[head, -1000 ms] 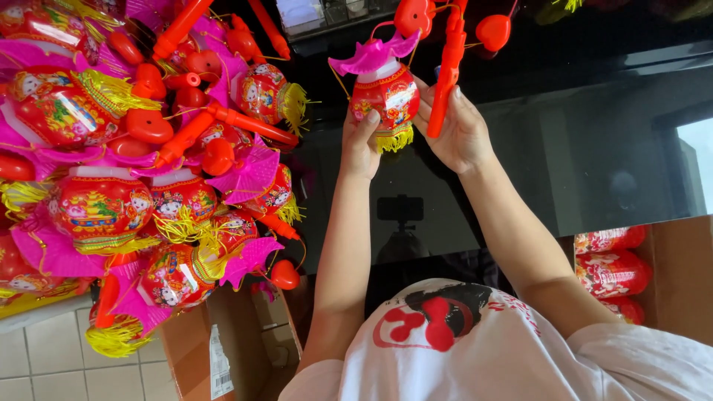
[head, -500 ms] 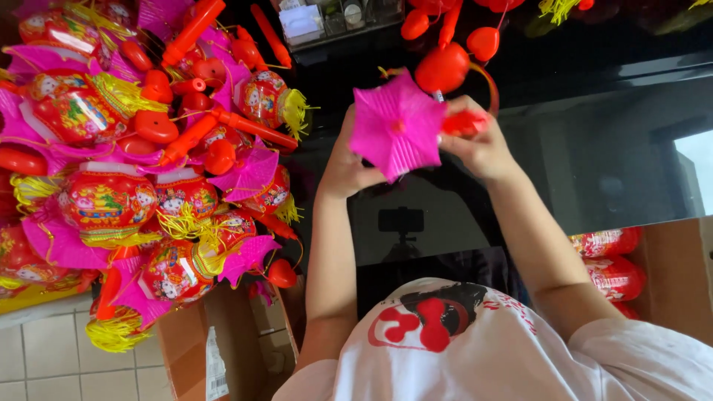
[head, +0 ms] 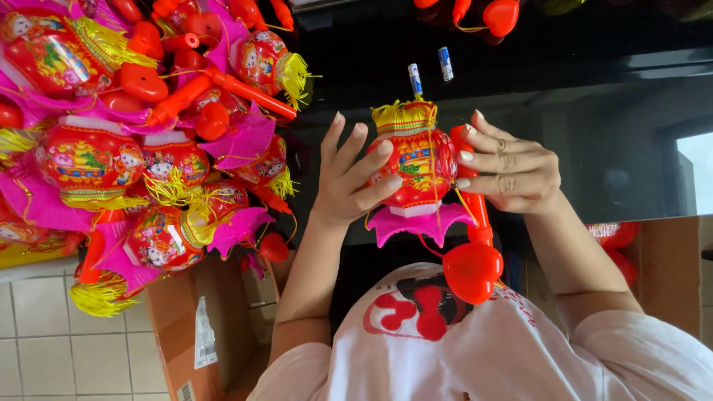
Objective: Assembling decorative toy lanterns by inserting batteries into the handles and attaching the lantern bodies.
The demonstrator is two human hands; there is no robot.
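Together, left hand [head: 349, 186] and right hand [head: 512, 171] clasp the red lantern [head: 412, 160].

toy assembly workshop: heaped red lanterns [head: 141, 148], cardboard box [head: 186, 327], dark worktable [head: 594, 96]

Both arms are up in front of the chest, elbows bent, forearms angling in toward each other. The left hand [head: 353, 182] has its fingers spread wide, fingertips curling inward to grip, thumb tucked low. The right hand [head: 512, 171] faces it, knuckles out, fingers pretty much straight and pressing in sideways.
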